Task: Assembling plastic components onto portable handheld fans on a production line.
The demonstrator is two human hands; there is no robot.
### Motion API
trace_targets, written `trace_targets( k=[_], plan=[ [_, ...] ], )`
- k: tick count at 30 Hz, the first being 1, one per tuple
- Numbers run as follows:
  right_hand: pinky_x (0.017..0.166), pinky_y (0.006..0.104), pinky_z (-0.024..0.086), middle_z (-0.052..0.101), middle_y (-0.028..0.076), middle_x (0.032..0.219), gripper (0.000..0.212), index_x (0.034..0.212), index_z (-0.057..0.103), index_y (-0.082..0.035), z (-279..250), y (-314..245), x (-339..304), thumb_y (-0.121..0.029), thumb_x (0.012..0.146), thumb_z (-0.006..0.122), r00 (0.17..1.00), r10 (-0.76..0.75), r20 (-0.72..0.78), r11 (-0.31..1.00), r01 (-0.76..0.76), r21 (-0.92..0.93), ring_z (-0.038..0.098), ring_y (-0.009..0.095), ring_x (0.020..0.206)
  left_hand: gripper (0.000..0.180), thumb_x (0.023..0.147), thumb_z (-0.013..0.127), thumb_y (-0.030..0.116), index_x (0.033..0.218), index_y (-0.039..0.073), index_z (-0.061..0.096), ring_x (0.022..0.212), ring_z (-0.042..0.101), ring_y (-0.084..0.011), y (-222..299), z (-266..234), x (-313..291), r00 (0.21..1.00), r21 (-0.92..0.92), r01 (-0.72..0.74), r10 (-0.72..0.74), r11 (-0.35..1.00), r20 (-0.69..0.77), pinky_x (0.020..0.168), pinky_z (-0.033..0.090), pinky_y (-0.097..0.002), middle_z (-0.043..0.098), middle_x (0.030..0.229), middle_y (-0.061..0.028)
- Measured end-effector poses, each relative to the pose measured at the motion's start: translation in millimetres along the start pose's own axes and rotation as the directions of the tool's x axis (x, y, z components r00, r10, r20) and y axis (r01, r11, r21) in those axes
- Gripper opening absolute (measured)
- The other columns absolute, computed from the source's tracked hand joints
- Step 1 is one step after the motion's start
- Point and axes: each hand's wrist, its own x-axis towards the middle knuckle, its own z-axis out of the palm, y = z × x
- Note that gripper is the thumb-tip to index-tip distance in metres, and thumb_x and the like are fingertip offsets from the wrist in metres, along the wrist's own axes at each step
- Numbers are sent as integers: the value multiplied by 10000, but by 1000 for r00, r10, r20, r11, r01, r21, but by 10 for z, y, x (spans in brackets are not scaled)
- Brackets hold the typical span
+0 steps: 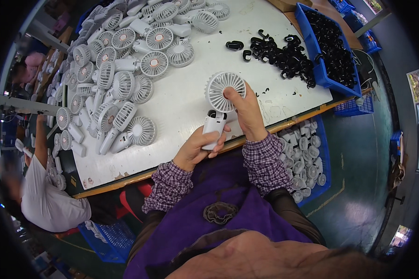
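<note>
A white handheld fan is between my two hands over the table's near edge. My left hand [194, 148] is closed round its white handle [213, 129]. My right hand [250, 115] grips the round fan head [215, 92], its thumb pressed on the hub of the grille. A black part [212, 113] shows at the top of the handle, just below the head; how it is attached is hard to make out. Beyond my right hand, small black plastic parts [288, 63] lie in a loose heap on the white tabletop [172, 100].
Many white handheld fans [123, 83] are piled at the left and back. A blue bin [325, 79] of black parts stands at the table's right edge. On the floor at right is a blue crate [323, 183] of fans. Another person [56, 195] sits at left beside a blue basket [109, 244].
</note>
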Motion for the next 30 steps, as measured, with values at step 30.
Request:
trace_targets(
  k=[30],
  plan=[
    [532,389,503,589,101,852,279,1083,517,-37,-4556,1608,-1932,-132,831,592,114,108,-988,983,135,123,592,223,688,184,930,506,136,977,-27,578,591,610,-145,-288,590,69,914,428,404,-377,808,-152,451,438,-198,628,757,-108]
  ],
)
